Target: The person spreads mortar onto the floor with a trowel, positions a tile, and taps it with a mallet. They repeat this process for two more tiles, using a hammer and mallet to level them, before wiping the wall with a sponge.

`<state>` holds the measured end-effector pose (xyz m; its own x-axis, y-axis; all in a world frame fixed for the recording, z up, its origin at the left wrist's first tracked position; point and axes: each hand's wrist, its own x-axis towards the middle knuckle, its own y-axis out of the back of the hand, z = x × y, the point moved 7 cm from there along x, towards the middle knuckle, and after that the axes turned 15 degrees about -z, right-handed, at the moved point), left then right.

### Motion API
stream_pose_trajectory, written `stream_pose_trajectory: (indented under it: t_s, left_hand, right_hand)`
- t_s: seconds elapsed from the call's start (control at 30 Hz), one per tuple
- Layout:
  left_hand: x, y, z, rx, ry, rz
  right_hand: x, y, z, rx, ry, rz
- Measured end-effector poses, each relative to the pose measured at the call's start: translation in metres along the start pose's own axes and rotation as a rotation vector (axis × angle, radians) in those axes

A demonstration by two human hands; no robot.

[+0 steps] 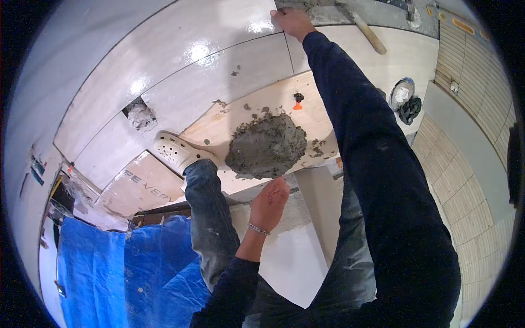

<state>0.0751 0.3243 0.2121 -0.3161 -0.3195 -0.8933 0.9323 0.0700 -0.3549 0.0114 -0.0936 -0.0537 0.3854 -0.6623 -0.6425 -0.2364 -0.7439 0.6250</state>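
My left hand (270, 202), with a chain bracelet at the wrist, is just below a heap of wet grey mortar (268, 146). Its fingers are foreshortened, and nothing shows in it. The mortar lies on a pale wood-toned board or tile (213, 134). At the far edge of the large glossy floor tiles (219, 68), my right hand (294, 24) has its fingers curled at a tile corner beside a strip of grey mortar (328, 15). What those fingers grip is hidden. A wooden-handled tool (369, 35) lies to the right of that hand.
An orange clip (298, 104) stands near the heap. A hole stuffed with whitish material (140, 115) is at left, near my clog (175, 152). Lower left hangs or lies a blue tarp (131, 268). A round metal-rimmed fitting (402, 94) and dark crumpled plastic (410, 111) are at right.
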Motion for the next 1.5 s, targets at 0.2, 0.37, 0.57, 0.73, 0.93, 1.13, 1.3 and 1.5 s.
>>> stream_pose_trajectory:
  t_s: [0.2,0.37,0.57,0.73,0.93,1.13,1.3,1.5]
  left_hand:
    - [-0.002,0.005,-0.004,-0.076,-0.078,0.016]
    - [-0.004,0.011,0.006,-0.001,-0.040,0.026]
    - [-0.009,0.015,0.031,-0.023,-0.046,0.052]
    - [0.008,0.015,-0.006,-0.013,-0.010,0.067]
    - [0.009,0.003,0.007,0.016,-0.014,0.035]
    - [0.014,-0.002,0.004,-0.005,-0.130,0.032]
    - [0.024,-0.010,0.001,0.153,-0.196,0.066]
    - [0.009,-0.003,0.038,0.261,-0.199,0.148]
  right_hand:
    - [-0.001,0.001,-0.003,-0.041,0.017,-0.087]
    - [0.000,-0.001,0.000,-0.030,0.037,-0.069]
    - [-0.012,0.009,-0.020,-0.125,0.006,-0.175]
    - [-0.014,0.008,-0.018,0.008,-0.021,-0.137]
    - [-0.016,0.008,-0.012,0.085,-0.071,-0.085]
    - [-0.036,0.007,-0.027,0.055,-0.139,-0.062]
    - [-0.084,0.017,-0.021,0.138,-0.100,0.110]
    - [-0.133,-0.016,-0.047,-0.007,-0.146,-0.078]
